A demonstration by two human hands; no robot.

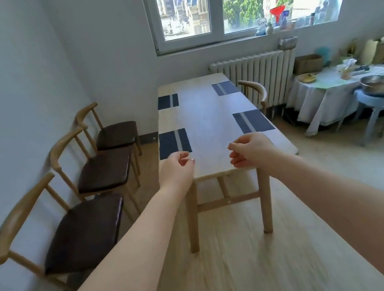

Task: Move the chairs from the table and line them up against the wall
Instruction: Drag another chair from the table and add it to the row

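Note:
Three wooden chairs with dark brown seats stand in a row along the left wall: a near chair point(80, 231), a middle chair point(103, 170) and a far chair point(116, 134). Another chair point(254, 92) is tucked in at the far right side of the light wood table point(210, 121); only its curved backrest shows. My left hand point(177, 167) and my right hand point(248, 149) are held out over the table's near end. Both have loosely curled fingers and hold nothing.
Several dark blue placemats point(174, 143) lie on the table. A white radiator point(253, 75) sits under the window behind it. To the right stand a cloth-covered side table point(326, 98) with clutter and a blue stool point(376, 105) bearing a metal bowl. Wood floor stretches in front.

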